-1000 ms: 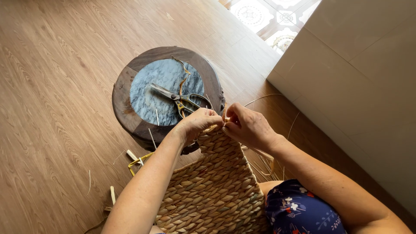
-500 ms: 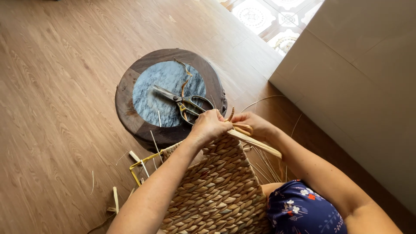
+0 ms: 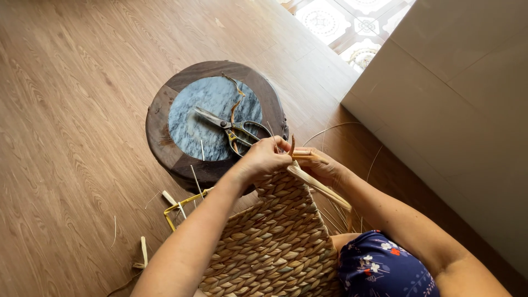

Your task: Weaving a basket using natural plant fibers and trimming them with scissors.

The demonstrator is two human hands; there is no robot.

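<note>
Wood floor (image 3: 66, 137); hands (both) pinch woven mat (image 3: 275, 242).

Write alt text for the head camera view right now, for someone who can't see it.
Both hands work at the top edge of a woven straw panel: the left hand grips the weave while the right hand holds pale straw strands. Just beyond, scissors lie on a round wooden stool with a marble top, on a wood floor scattered with straw scraps.

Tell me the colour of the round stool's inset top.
Mottled blue-grey inset, ringed by dark brown wood; head view.
</note>
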